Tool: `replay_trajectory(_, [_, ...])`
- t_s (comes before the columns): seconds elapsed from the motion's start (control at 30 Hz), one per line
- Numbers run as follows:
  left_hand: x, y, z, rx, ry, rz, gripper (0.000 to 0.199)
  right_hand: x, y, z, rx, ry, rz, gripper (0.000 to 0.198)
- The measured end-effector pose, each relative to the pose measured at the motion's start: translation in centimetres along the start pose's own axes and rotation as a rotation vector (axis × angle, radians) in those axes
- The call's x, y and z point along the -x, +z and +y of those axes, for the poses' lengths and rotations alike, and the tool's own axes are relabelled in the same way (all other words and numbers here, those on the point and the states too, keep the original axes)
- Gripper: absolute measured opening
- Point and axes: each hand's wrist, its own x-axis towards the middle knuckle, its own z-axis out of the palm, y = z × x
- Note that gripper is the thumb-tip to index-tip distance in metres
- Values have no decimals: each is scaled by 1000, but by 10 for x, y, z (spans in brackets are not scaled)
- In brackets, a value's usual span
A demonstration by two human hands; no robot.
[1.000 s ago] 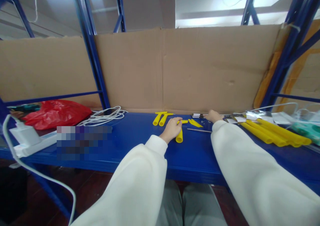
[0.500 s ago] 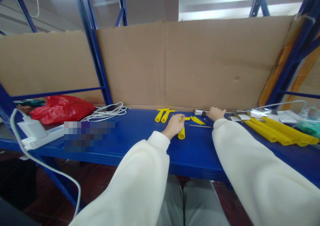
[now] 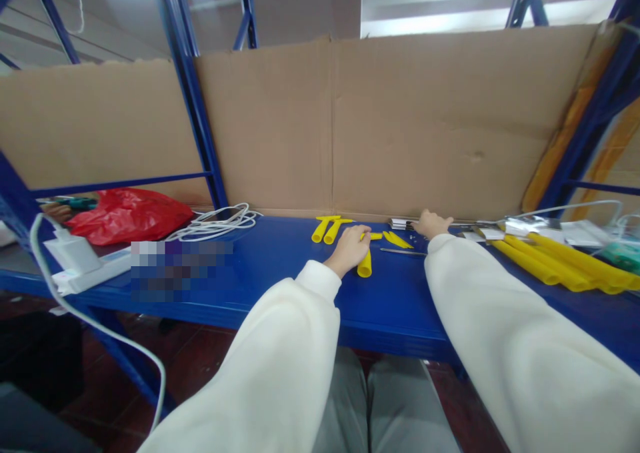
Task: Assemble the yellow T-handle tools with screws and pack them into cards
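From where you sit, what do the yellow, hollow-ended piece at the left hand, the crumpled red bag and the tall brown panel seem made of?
Yellow, hollow-ended piece: probably plastic, perhaps rubber; smooth, evenly coloured, round-rimmed.
Crumpled red bag: likely thin plastic film, glossy, with bright highlights along its creases.
Tall brown panel: apparently cardboard, matt, with a straight fold and uneven top.

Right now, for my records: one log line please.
left hand: on yellow tubular handle; right hand: beside small white-and-black pieces; grips: unclear

Red plastic bag (image 3: 131, 217), crumpled; white cable (image 3: 223, 223), coiled beside it; white power strip (image 3: 103, 272), adapter (image 3: 75, 251) seated; brown cardboard panels (image 3: 425, 126), upright; blue post (image 3: 197, 106).
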Motion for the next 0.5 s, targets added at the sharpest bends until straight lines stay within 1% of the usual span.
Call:
replay_trajectory(0.1, [-1,1,-3,2,16,12,31,-1,0,-2,-12,-10,45,42])
replay_trajectory(0.2, [-2,2,-6,6,23,50,30,-1,-2,0,-104,6,156,44])
replay_trajectory(0.33, [-2,-2,-6,6,-8,92,29,-2,-9,2,-362,29,316,45])
replay_trajectory(0.5, [-4,-6,-8,14,-31,116,30,-3,-18,0,-745,-36,540,48])
